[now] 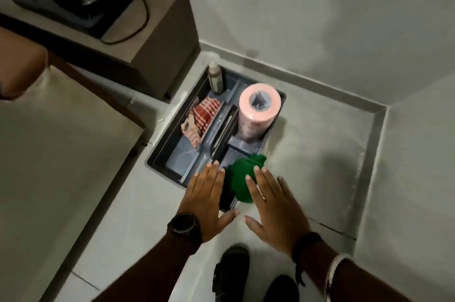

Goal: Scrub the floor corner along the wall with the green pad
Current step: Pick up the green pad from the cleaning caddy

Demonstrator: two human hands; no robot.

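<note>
Green pad [242, 177] sits in the near compartment of the grey caddy [157, 151], left hand [206, 197] and right hand [273, 200] flat-open above it gripping nothing, floor corner [369, 119] at 2 o'clock unscrubbed, so pickup and scrubbing both remain.

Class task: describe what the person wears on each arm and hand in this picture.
Both forearms are bare, with no sleeves in view. The left hand has a black watch at its wrist. The right hand has a finger ring, a black wristband and a silver bangle.
</note>
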